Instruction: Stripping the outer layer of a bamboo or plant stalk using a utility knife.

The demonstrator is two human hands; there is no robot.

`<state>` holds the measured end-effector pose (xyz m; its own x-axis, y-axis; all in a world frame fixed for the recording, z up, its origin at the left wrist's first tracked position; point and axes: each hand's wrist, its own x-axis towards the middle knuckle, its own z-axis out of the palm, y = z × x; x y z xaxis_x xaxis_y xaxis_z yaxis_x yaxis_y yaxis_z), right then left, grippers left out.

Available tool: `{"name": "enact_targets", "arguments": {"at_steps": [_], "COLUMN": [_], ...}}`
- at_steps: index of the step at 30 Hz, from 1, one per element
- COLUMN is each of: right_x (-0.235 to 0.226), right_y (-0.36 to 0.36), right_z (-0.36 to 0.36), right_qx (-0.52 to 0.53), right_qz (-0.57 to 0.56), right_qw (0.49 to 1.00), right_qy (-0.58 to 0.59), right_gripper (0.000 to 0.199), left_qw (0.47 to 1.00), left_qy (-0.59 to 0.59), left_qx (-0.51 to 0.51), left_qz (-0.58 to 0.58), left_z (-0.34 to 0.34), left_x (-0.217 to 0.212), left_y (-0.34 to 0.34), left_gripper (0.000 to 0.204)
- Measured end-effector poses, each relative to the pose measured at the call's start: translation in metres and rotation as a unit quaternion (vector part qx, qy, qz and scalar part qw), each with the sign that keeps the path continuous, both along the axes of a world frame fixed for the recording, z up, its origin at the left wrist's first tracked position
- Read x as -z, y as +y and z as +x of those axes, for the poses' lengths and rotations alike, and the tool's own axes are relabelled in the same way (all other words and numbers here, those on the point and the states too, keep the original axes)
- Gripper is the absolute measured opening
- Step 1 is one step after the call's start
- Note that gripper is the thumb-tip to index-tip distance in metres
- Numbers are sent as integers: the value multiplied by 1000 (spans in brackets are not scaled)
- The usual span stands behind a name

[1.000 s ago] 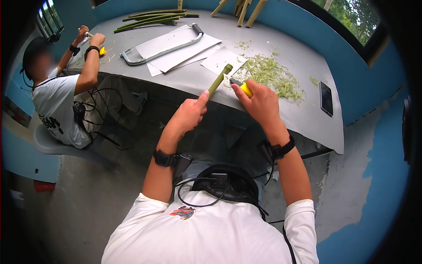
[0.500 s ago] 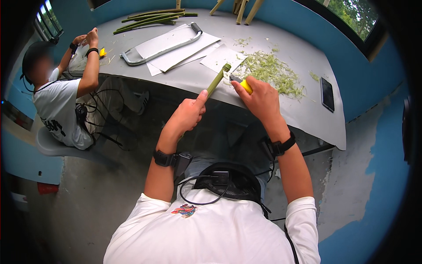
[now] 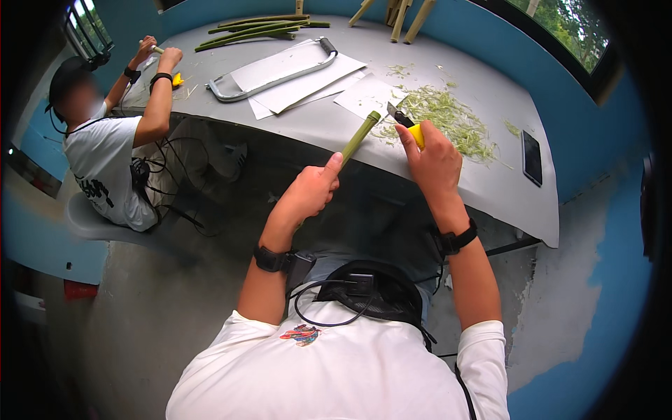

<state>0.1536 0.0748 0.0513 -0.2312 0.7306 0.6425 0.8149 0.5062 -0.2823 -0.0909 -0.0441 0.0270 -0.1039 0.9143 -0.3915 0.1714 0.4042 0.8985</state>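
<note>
My left hand [image 3: 313, 187] is wrapped round a green bamboo stick [image 3: 358, 142], which slants up and to the right with its jointed tip over the table's front edge. In my right hand [image 3: 435, 158] is a yellow utility knife [image 3: 418, 135]. Its dark blade end points up and left, a short gap to the right of the stick's tip. A heap of thin green shavings [image 3: 451, 119] lies on the table just beyond the knife.
On the table [image 3: 476, 70] lie white paper sheets [image 3: 318, 82], a hacksaw [image 3: 276, 82], several bamboo sticks [image 3: 252, 35] and a black phone [image 3: 532, 158]. Bamboo pieces [image 3: 404, 21] stand at the back. A seated co-worker [image 3: 105, 161] at left holds a stick, near a yellow tool [image 3: 177, 80].
The knife has moved off the stick's tip to the right, and its blade now points more upward. The whole view has shifted slightly. The co-worker's hands have moved apart.
</note>
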Motion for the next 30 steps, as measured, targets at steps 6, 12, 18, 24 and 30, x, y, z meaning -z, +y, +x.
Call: {"name": "enact_targets", "arguments": {"at_steps": [6, 12, 18, 24, 30], "right_x": [-2, -5, -9, -10, -11], "right_y": [-5, -11, -13, -14, -15], "right_z": [8, 3, 6, 5, 9], "right_qx": [-24, -49, -68, -71, -71], "right_qz": [0, -17, -19, -27, -34], "right_qw": [1000, 999, 998, 997, 997], "right_qy": [-14, -9, -1, 0, 6], "right_gripper": [56, 56, 55, 55, 55], "left_qw": [998, 990, 989, 987, 986], "left_qy": [24, 80, 96, 107, 117], "left_qx": [22, 5, 11, 1, 7], "left_qz": [46, 120, 113, 116, 119], "left_z": [7, 6, 13, 16, 19], "left_x": [4, 20, 14, 15, 8], "left_y": [7, 14, 26, 26, 24], "left_gripper": [81, 87, 89, 91, 92]}}
